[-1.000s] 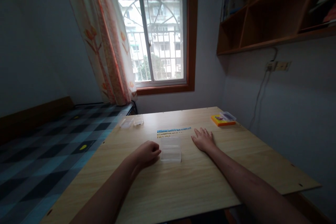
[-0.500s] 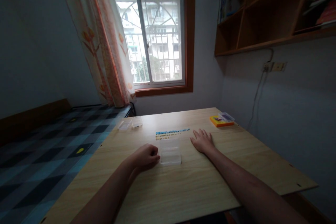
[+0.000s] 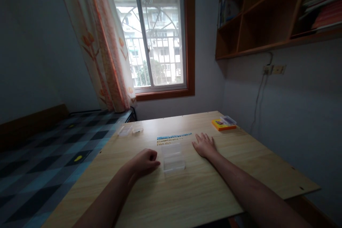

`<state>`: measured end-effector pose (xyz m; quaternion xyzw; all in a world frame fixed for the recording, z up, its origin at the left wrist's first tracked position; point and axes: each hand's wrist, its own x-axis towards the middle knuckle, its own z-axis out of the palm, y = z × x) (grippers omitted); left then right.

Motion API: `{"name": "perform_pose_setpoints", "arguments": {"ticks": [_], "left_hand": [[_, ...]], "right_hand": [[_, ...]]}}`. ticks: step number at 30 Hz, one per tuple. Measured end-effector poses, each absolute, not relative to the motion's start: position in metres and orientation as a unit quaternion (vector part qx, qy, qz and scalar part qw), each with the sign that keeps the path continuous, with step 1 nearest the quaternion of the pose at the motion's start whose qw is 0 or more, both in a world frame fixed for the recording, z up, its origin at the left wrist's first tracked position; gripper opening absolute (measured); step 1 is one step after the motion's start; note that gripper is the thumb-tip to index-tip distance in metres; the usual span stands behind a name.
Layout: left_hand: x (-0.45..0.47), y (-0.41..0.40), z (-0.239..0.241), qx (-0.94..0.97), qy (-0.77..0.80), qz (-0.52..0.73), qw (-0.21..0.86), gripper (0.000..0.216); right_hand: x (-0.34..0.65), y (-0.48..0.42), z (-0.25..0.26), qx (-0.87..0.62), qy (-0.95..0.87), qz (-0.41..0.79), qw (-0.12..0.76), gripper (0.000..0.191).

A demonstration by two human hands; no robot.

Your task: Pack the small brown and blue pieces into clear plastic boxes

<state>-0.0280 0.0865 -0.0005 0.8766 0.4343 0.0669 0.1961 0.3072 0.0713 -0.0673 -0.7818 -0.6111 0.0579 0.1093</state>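
Note:
An open clear plastic box [image 3: 173, 165] lies on the wooden table, its lid folded back toward the far side. Just left of it rests my left hand [image 3: 145, 160], fingers curled, a small gap between it and the box; the inside of the curl is hidden. My right hand [image 3: 205, 145] lies flat with its fingers spread and holds nothing. Beyond the box, small blue pieces [image 3: 174, 136] form a long row, with shorter rows of small yellowish pieces [image 3: 163, 142] below. The right fingertips are near the right end of the blue row.
Another clear box [image 3: 125, 130] and a clear case [image 3: 138, 127] sit at the table's far left. A yellow-orange box [image 3: 223, 125] with a clear case [image 3: 228, 120] on it stands at the far right. A checked bed [image 3: 48, 171] runs along the left of the table [image 3: 165, 199].
My left hand has drawn slightly left, away from the clear box. My right hand stays flat in its place. The view has shifted a little.

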Motion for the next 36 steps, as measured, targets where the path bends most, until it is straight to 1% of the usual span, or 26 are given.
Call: {"name": "perform_pose_setpoints", "arguments": {"ticks": [11, 18, 22, 28, 32, 36], "left_hand": [[-0.040, 0.106, -0.011, 0.856, 0.472, 0.150, 0.149, 0.036], [-0.048, 0.118, -0.017, 0.832, 0.498, 0.211, 0.127, 0.036], [-0.055, 0.123, -0.018, 0.804, 0.527, 0.252, 0.107, 0.037], [-0.065, 0.134, -0.021, 0.746, 0.579, 0.319, 0.079, 0.031], [-0.070, 0.139, -0.021, 0.717, 0.594, 0.357, 0.078, 0.033], [-0.073, 0.142, -0.021, 0.693, 0.602, 0.387, 0.082, 0.035]], "right_hand": [[0.307, 0.070, -0.066, -0.779, -0.613, 0.061, 0.116, 0.070], [0.306, 0.068, -0.067, -0.772, -0.612, 0.069, 0.158, 0.070], [0.306, 0.067, -0.065, -0.749, -0.621, 0.072, 0.220, 0.065], [0.313, 0.066, -0.062, -0.666, -0.647, 0.093, 0.360, 0.031], [0.322, 0.070, -0.069, -0.662, -0.601, 0.120, 0.430, 0.030], [0.328, 0.080, -0.077, -0.645, -0.582, 0.163, 0.467, 0.032]]}}
